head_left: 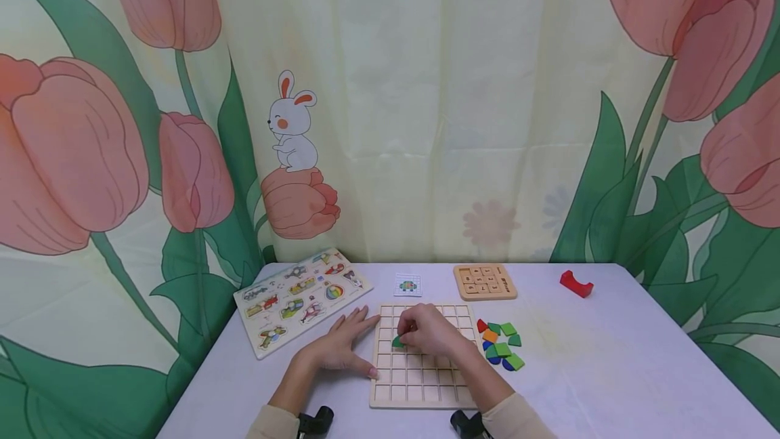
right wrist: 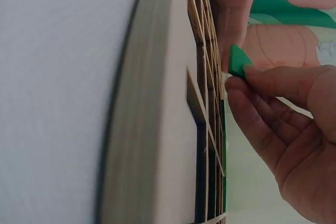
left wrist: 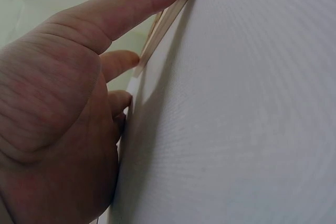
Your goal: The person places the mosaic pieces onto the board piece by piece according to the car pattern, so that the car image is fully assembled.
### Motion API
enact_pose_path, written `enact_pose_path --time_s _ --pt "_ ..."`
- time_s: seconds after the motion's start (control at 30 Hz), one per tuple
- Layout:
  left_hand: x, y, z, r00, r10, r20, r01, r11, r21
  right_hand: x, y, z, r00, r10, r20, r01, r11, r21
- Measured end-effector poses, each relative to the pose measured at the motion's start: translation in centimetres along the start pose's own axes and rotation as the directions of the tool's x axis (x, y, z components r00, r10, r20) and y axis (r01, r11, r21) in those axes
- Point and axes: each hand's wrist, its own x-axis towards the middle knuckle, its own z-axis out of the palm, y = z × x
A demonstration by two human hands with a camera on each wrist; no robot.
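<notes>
A square wooden grid board (head_left: 420, 406) lies on the white table. My right hand (head_left: 431, 330) is over its upper left part, pinching a small green piece (right wrist: 239, 61) with a curved side between thumb and fingertips. In the right wrist view the piece is held up above the cells, and thin green edges show along the grid. Spread out at the board's left side, my left hand (head_left: 342, 345) touches the edge with its thumb; the left wrist view shows the thumb (left wrist: 142, 3) against the wooden rim. My right hand and forearm hide some cells.
Loose red, orange, green and blue pieces (head_left: 502, 349) lie right of the board. Behind it are a small pattern card (head_left: 407, 285) and a wooden number puzzle (head_left: 485, 282). A picture puzzle board (head_left: 302, 302) lies at the left, a red curved block (head_left: 575, 284) at the back right.
</notes>
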Motion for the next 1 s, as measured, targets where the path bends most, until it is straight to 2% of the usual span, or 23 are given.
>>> enact_pose_path --time_s 1.0 --pt "-0.1 0.17 -0.06 1.0 -0.007 0.002 0.007 1.0 0.002 0.01 0.02 0.72 1.0 0.004 0.008 -0.003 0.998 -0.067"
